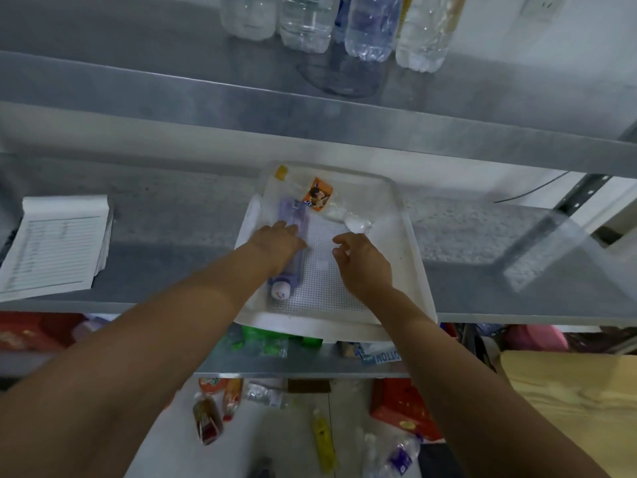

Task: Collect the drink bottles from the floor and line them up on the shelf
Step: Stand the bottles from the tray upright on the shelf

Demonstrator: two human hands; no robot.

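The purple bottle (293, 219) lies in the white tray (412, 257) on the shelf (172, 243), cap toward 6 o'clock. The left grip (277, 241) lies across its middle; whether it clasps, I cannot tell. The right grip (362, 263) hovers at its 3 o'clock, loosely curled and empty.

Purple, white-capped bottle (293, 277) on its side in white tray (413, 270), clear bottles (368, 25) upright above.

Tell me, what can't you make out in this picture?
Head view:
Shelf bottles: tops cut off by the top edge.
Purple bottle: middle covered by the left hand.
Notepad: writing too small.
Floor bottles: labels blurred.
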